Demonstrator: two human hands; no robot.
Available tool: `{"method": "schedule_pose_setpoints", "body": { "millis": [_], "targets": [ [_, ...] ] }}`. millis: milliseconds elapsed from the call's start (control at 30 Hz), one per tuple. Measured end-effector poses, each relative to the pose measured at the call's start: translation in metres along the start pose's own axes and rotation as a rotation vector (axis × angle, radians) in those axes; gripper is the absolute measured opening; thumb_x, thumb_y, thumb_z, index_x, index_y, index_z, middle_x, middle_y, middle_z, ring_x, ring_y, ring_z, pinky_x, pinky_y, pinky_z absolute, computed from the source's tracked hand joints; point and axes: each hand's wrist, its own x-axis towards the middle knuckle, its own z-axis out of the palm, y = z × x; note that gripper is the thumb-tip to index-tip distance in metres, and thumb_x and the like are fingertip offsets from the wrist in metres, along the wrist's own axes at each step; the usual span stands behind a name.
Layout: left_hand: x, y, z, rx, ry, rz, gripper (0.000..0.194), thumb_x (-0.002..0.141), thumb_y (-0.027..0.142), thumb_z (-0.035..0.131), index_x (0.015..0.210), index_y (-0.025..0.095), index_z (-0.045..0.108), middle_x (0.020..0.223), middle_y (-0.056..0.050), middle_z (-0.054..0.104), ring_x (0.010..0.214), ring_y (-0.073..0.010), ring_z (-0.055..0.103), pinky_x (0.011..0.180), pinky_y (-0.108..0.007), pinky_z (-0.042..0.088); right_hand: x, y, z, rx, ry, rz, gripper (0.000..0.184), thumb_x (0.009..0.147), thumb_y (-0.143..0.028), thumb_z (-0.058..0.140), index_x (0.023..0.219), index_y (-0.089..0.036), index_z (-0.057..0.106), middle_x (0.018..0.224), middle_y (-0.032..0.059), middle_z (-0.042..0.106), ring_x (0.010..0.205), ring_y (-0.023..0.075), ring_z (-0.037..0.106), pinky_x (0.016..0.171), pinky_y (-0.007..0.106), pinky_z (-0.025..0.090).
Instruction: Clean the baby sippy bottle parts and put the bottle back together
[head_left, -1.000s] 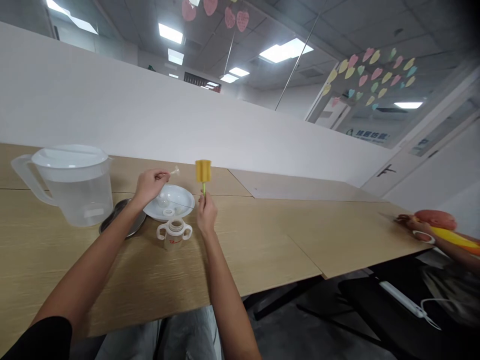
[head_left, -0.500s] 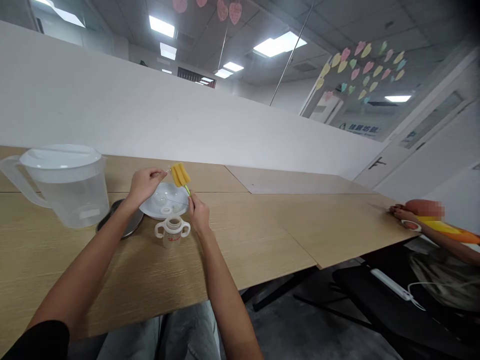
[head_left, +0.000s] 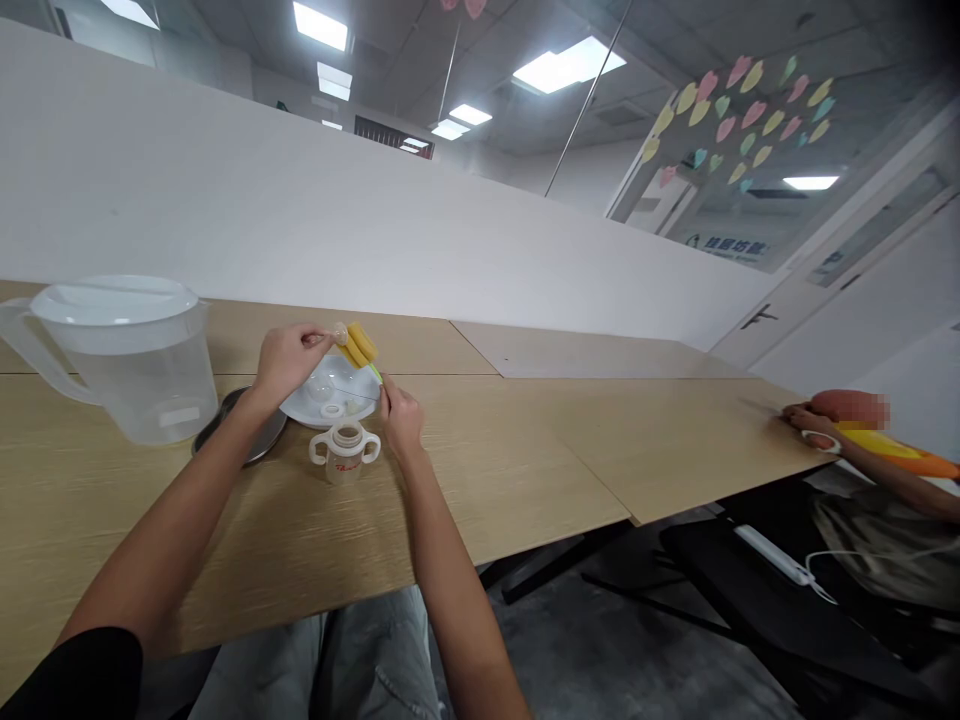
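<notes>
Left hand (head_left: 285, 362) pinches small clear teat (head_left: 341, 333), right hand (head_left: 400, 418) grips green stem of yellow sponge brush (head_left: 360, 344); hands near each other but apart, above white plate (head_left: 307, 408), two-handled baby bottle (head_left: 346, 452) just in front. Risk: teat small, held by fingertips only, could slip and drop onto plate or table (head_left: 480, 470). Sponge head touching or just beside teat, cannot tell which; clear pieces on plate hard to make out
</notes>
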Motion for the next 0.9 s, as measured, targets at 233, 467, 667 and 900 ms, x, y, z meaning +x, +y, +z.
{"method": "schedule_pose_setpoints", "body": {
  "millis": [233, 467, 667, 900],
  "targets": [
    [-0.005, 0.007, -0.004, 0.086, -0.024, 0.065, 0.041, 0.081, 0.049, 0.058, 0.098, 0.018, 0.079, 0.072, -0.005, 0.069, 0.064, -0.0172, 0.056, 0.06, -0.028, 0.032, -0.001, 0.001, 0.003, -0.027, -0.018, -0.011, 0.038, 0.104, -0.025, 0.038, 0.136, -0.021, 0.058, 0.096, 0.007, 0.074, 0.081, 0.0145, 0.064, 0.067, 0.023, 0.038],
    [-0.005, 0.008, -0.005, 0.117, -0.071, 0.048, 0.039, 0.084, 0.047, 0.056, 0.095, 0.017, 0.079, 0.079, -0.007, 0.072, 0.067, -0.017, 0.056, 0.061, -0.028, 0.033, -0.002, 0.004, 0.003, -0.064, 0.021, -0.048, 0.038, 0.103, -0.025, 0.038, 0.135, -0.019, 0.059, 0.089, 0.007, 0.073, 0.077, 0.0138, 0.06, 0.065, 0.023, 0.035],
    [-0.002, 0.006, -0.007, 0.078, -0.081, 0.01, 0.039, 0.083, 0.049, 0.055, 0.089, 0.02, 0.08, 0.074, -0.005, 0.071, 0.069, -0.018, 0.059, 0.062, -0.027, 0.036, -0.002, 0.005, 0.004, -0.116, 0.079, -0.091, 0.038, 0.102, -0.025, 0.039, 0.133, -0.019, 0.062, 0.08, 0.0062, 0.07, 0.072, 0.0141, 0.057, 0.063, 0.024, 0.034],
    [-0.005, 0.013, -0.008, 0.08, -0.116, 0.009, 0.044, 0.085, 0.053, 0.051, 0.087, 0.02, 0.08, 0.076, -0.006, 0.073, 0.07, -0.0187, 0.06, 0.063, -0.029, 0.037, -0.003, 0.008, 0.011, -0.114, 0.215, -0.119, 0.037, 0.101, -0.026, 0.041, 0.128, -0.018, 0.066, 0.07, 0.0043, 0.064, 0.066, 0.0127, 0.052, 0.062, 0.023, 0.034]
  ]
}}
